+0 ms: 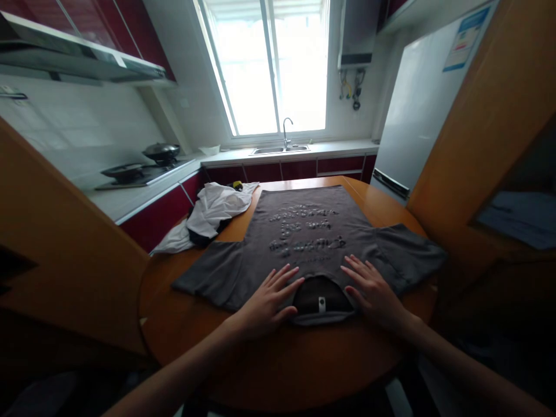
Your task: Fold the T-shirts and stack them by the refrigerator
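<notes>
A dark grey T-shirt (260, 260) with raised lettering on its front lies spread flat, face up, its neckline toward me and both short sleeves out to the sides. My left hand (271, 298) rests flat on the shirt just left of the neck opening, fingers stretched out. On the other side of the opening, my right hand (373, 289) lies on the fabric with its fingers spread. Neither hand grips the cloth. A small white label (322, 304) shows inside the collar between the hands.
The shirt covers much of a round wooden table (304, 365). White and dark clothes (217, 208) are heaped at its left edge, with a small yellow and black object (237, 185) on them. Beyond stand a counter with a sink (269, 150), a stove (147, 172) and a fridge (417, 110).
</notes>
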### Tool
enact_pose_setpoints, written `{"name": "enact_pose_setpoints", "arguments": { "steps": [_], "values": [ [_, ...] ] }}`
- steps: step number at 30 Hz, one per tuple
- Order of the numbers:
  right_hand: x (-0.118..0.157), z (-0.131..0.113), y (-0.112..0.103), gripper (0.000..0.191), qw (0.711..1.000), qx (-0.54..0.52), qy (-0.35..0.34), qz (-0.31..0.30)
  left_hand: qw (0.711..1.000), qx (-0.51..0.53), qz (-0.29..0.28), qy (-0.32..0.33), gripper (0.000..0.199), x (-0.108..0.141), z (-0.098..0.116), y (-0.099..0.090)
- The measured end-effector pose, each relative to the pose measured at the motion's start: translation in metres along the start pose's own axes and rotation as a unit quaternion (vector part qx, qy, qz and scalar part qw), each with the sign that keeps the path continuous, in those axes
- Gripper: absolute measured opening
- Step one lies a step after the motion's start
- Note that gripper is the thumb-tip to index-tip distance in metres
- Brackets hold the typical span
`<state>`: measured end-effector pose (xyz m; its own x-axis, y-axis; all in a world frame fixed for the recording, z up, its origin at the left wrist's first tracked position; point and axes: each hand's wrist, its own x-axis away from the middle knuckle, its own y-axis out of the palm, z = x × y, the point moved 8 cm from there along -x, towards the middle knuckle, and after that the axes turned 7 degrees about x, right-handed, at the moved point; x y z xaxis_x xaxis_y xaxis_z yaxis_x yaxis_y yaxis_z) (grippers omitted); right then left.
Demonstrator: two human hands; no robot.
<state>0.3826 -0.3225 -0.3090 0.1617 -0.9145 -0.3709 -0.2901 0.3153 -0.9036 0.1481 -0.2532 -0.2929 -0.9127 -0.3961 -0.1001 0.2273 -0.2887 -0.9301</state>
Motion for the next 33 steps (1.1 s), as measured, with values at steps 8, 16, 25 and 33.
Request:
{"name": "enact_pose_setpoints", "arguments": {
  "steps": [8, 16, 25, 33],
  "values": [
    [0.038, -0.027, -0.01, 0.029, 0.992, -0.047, -0.11, 0.026, 0.988, 0.06, 0.065, 0.126, 0.03, 0.03, 0.023, 0.01],
    [0.043, -0.045, -0.018, 0.027, 0.992, -0.009, -0.123, 0.019, 0.981, 0.105, 0.058, 0.152, 0.025, 0.03, 0.035, -0.001],
    [-0.011, 0.024, -0.016, 0.054, 0.996, 0.029, 0.086, 0.023, 0.991, 0.026, 0.122, -0.056, 0.046, -0.03, -0.041, -0.035],
    [-0.023, 0.039, 0.027, 0.062, 0.987, 0.105, 0.11, -0.043, 0.987, -0.008, 0.085, -0.139, 0.056, -0.028, -0.061, -0.014]
  ]
}}
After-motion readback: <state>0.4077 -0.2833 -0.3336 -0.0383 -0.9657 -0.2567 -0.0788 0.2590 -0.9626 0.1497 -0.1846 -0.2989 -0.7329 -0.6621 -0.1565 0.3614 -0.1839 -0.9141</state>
